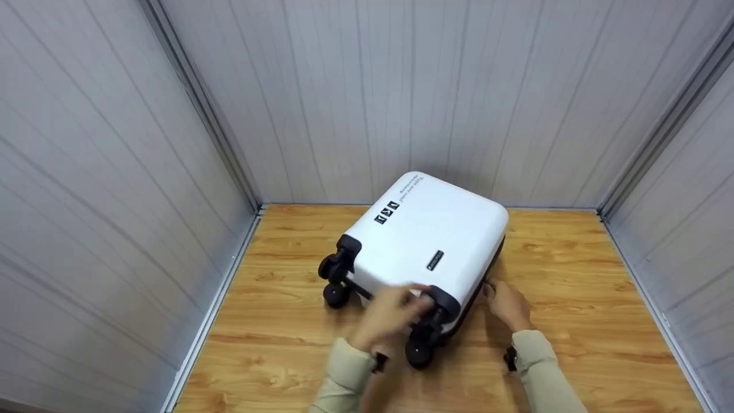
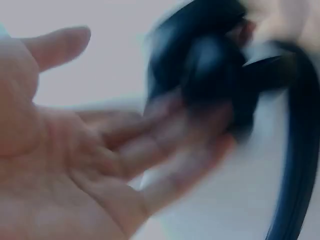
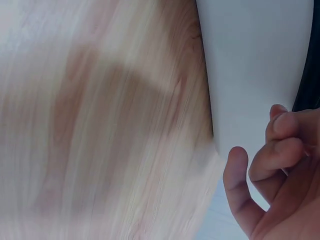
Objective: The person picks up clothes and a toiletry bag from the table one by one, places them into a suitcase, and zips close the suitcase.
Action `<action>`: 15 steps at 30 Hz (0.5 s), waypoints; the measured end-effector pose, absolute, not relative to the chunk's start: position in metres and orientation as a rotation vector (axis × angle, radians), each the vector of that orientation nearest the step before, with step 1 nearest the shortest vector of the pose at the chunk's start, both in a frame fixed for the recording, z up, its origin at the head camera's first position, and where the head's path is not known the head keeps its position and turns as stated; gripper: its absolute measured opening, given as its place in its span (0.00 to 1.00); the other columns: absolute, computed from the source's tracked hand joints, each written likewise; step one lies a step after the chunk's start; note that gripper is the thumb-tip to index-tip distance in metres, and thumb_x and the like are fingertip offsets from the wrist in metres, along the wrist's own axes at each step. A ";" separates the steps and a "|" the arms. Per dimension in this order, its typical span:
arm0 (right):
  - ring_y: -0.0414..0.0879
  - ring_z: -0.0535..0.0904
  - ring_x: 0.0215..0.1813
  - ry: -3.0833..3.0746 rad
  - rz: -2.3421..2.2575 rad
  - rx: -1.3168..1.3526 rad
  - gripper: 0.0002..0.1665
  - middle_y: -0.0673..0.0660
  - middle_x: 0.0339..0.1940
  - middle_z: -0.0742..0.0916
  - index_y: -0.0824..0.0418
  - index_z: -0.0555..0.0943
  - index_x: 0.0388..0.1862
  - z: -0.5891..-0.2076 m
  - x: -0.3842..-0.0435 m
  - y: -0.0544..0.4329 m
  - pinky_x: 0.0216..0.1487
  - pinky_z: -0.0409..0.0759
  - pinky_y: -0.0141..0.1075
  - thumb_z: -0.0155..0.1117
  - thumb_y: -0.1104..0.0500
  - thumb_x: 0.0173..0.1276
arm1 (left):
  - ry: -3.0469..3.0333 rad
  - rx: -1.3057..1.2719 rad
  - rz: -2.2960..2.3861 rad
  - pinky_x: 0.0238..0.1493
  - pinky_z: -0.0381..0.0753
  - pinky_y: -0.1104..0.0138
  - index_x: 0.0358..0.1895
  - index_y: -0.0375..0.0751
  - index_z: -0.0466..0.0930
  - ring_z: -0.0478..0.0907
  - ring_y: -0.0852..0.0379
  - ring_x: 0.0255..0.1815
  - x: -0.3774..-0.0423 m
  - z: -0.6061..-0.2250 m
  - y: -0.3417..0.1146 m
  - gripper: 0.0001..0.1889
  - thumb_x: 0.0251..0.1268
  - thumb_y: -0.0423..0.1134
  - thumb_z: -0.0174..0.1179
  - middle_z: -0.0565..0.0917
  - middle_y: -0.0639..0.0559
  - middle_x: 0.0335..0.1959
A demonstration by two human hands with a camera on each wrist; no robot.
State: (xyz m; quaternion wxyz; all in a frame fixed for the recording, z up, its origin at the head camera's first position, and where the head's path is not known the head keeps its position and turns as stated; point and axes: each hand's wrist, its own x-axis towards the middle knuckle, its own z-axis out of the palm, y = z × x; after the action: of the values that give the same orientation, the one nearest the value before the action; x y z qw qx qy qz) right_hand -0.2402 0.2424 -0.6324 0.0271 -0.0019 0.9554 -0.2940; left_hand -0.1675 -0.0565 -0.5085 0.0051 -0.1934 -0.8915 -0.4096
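Note:
A white hard-shell suitcase (image 1: 436,229) lies flat on the wooden floor, its black wheels (image 1: 336,295) toward the lower left. My left hand (image 1: 393,312), blurred, is at the near wheel (image 1: 420,353) corner; in the left wrist view its fingers extend loosely across the dark wheel housing (image 2: 210,70), thumb apart. On the suitcase's right side, my right hand (image 1: 507,304) has curled fingers at the black zipper band (image 3: 306,82) and seems to pinch the zipper there. The exact spot of the pinch is hidden by the fingers.
Pale panelled walls (image 1: 378,103) enclose the wooden floor (image 1: 275,338) at the back and both sides. Metal trim (image 1: 212,310) runs along the foot of the left wall. The suitcase's far corner is close to the back wall.

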 end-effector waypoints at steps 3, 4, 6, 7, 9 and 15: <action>0.56 0.84 0.36 2.943 -0.925 -0.001 0.20 0.66 0.45 0.90 0.63 0.81 0.61 -0.635 -0.239 0.239 0.34 0.80 0.52 0.52 0.56 0.80 | -2.579 -0.405 -1.086 0.41 0.81 0.63 0.51 0.44 0.84 0.80 0.55 0.33 -0.192 -0.510 -0.097 0.19 0.63 0.50 0.71 0.85 0.49 0.34; 0.57 0.85 0.37 2.946 -0.926 0.009 0.20 0.66 0.46 0.90 0.63 0.81 0.62 -0.635 -0.238 0.239 0.35 0.80 0.54 0.52 0.56 0.80 | -2.559 -0.318 -0.993 0.47 0.80 0.59 0.51 0.45 0.84 0.80 0.52 0.38 -0.199 -0.513 -0.109 0.22 0.58 0.53 0.73 0.84 0.47 0.37; 0.61 0.86 0.40 2.953 -0.929 0.024 0.20 0.68 0.49 0.89 0.64 0.80 0.63 -0.635 -0.237 0.239 0.37 0.81 0.57 0.52 0.57 0.79 | -2.600 -0.183 -0.858 0.59 0.74 0.51 0.54 0.46 0.81 0.77 0.45 0.52 -0.211 -0.523 -0.128 0.34 0.48 0.65 0.76 0.81 0.42 0.49; 0.63 0.86 0.42 2.956 -0.928 0.036 0.21 0.68 0.50 0.89 0.63 0.80 0.64 -0.636 -0.237 0.239 0.38 0.81 0.59 0.52 0.57 0.79 | -2.659 -0.148 -0.812 0.63 0.71 0.47 0.57 0.46 0.79 0.74 0.42 0.57 -0.217 -0.528 -0.135 0.42 0.44 0.71 0.74 0.78 0.39 0.55; 0.65 0.86 0.44 2.954 -0.932 0.043 0.21 0.69 0.52 0.88 0.64 0.80 0.64 -0.635 -0.236 0.239 0.40 0.81 0.60 0.52 0.57 0.79 | -2.779 -0.121 -0.735 0.65 0.69 0.44 0.63 0.44 0.77 0.69 0.39 0.62 -0.225 -0.540 -0.148 0.54 0.35 0.80 0.70 0.73 0.36 0.61; 0.57 0.84 0.36 2.937 -0.944 0.036 0.20 0.67 0.47 0.89 0.62 0.80 0.63 -0.633 -0.237 0.239 0.34 0.79 0.54 0.51 0.57 0.80 | -2.859 -0.111 -0.611 0.52 0.79 0.48 0.56 0.45 0.80 0.73 0.42 0.55 -0.241 -0.559 -0.167 0.60 0.21 0.90 0.63 0.75 0.38 0.59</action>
State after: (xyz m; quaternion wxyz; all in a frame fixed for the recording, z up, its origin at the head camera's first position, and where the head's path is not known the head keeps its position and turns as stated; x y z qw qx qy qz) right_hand -0.2374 0.2395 -0.6335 0.0282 0.0115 0.9516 -0.3059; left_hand -0.2409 -0.1665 -0.5594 0.1075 -0.0377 -0.9715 -0.2077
